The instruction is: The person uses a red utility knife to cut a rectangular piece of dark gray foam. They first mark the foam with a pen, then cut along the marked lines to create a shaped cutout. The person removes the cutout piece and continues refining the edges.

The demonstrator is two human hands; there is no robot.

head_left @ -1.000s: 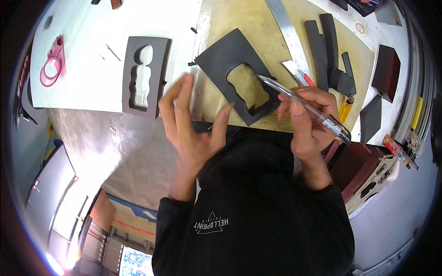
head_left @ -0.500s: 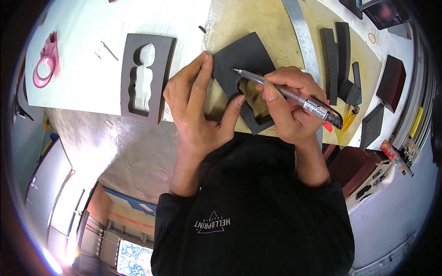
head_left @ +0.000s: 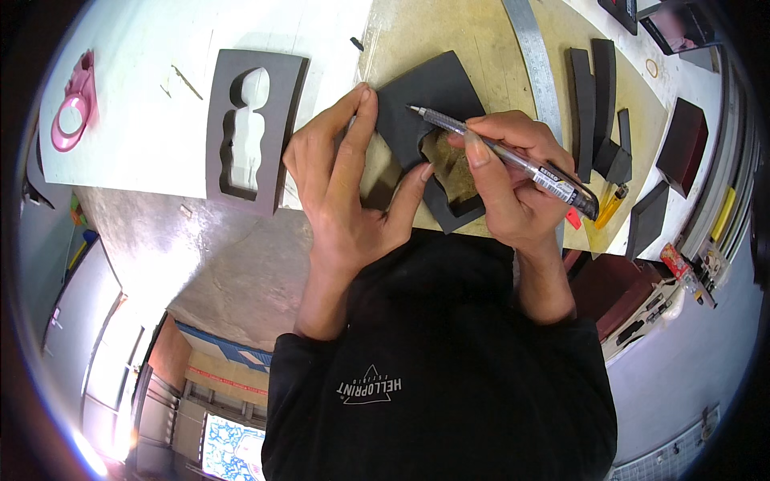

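Note:
A dark grey foam block (head_left: 433,84) lies tilted on the yellowish board, with an irregular cutout in its lower part. My left hand (head_left: 341,172) rests along its left side, fingers stretched and thumb spread. The index fingertip is by the foam's left corner, and the thumb tip sits at the cutout's edge. Between thumb and fingers of my right hand (head_left: 517,172) is a clear-barrelled pen (head_left: 445,122) with a black cap on its rear end. Its tip points left, over the foam's upper face; whether it touches cannot be made out.
Left of my hands lies a second grey foam block (head_left: 215,132) with a figure-shaped cutout. A pink tape dispenser (head_left: 70,120) is at far left. Rightward are a steel ruler (head_left: 533,60), dark foam strips (head_left: 601,88), a yellow cutter (head_left: 611,207) and a dark red block (head_left: 682,147).
The view has shifted slightly. The pen and my right hand have moved a little, and the pen tip is still over the foam. My left hand keeps its place beside the block.

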